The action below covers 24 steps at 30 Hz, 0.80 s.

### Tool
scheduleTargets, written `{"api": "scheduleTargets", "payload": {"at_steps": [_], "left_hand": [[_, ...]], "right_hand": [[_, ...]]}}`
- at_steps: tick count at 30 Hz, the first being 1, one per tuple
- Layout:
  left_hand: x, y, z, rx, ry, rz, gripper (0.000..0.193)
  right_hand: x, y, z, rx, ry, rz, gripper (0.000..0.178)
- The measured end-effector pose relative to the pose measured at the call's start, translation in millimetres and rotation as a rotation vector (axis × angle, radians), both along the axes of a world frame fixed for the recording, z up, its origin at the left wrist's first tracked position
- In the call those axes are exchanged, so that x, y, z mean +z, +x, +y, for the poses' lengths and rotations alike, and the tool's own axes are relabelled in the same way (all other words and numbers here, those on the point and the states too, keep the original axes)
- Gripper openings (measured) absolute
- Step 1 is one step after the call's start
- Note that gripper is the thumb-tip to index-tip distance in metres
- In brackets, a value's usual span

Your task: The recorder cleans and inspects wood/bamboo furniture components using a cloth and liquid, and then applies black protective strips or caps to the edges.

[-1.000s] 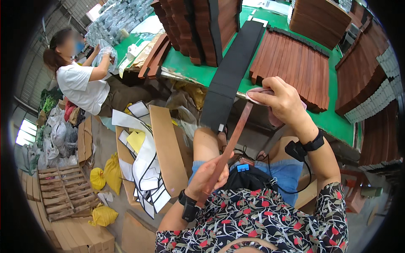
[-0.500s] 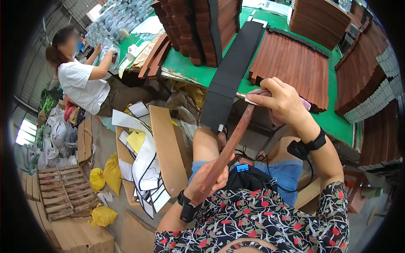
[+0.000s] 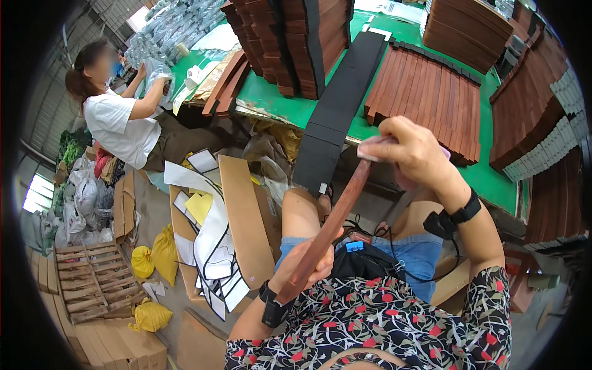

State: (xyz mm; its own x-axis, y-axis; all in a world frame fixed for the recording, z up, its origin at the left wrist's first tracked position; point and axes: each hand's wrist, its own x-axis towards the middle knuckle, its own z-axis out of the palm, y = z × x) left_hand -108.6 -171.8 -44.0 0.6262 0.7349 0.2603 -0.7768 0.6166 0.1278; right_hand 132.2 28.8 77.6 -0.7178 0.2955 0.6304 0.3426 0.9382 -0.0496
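Wooden slat [image 3: 338, 223]: clasped by left hand [image 3: 296, 259], pinched through cloth [image 3: 404, 180] by right hand [image 3: 420, 153] at one o'clock, may twist if overpressed.

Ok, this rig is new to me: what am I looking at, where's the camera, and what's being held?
There's no machine here: a person works bare-handed. A fisheye camera on their head looks down, so straight edges bend. The left hand grips a reddish-brown strip; the right hand holds a pink cloth at its far end. On the green table ahead lies a row of similar strips. Left of that row, a long black panel extends past the table edge toward the person.
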Motion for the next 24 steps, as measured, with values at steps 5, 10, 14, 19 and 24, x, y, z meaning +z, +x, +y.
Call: {"api": "scheduleTargets", "payload": {"at_steps": [5, 10, 14, 19, 24], "left_hand": [[32, 3, 0, 0.147, -0.13, 0.537, 0.053], [27, 0, -1, 0.093, -0.105, 0.447, 0.052], [28, 1, 0, 0.14, -0.112, 0.482, 0.053], [38, 1, 3, 0.163, -0.084, 0.575, 0.052], [18, -1, 0, 0.148, -0.071, 0.435, 0.05]], "right_hand": [[-7, -11, -15, 0.077, -0.142, 0.106, 0.032], [-2, -3, 3, -0.047, -0.017, 0.038, 0.032], [-3, -11, -14, 0.068, -0.136, 0.115, 0.034], [4, -9, 0, 0.004, -0.057, 0.048, 0.032], [4, -21, -20, 0.181, -0.133, 0.079, 0.03]]}}
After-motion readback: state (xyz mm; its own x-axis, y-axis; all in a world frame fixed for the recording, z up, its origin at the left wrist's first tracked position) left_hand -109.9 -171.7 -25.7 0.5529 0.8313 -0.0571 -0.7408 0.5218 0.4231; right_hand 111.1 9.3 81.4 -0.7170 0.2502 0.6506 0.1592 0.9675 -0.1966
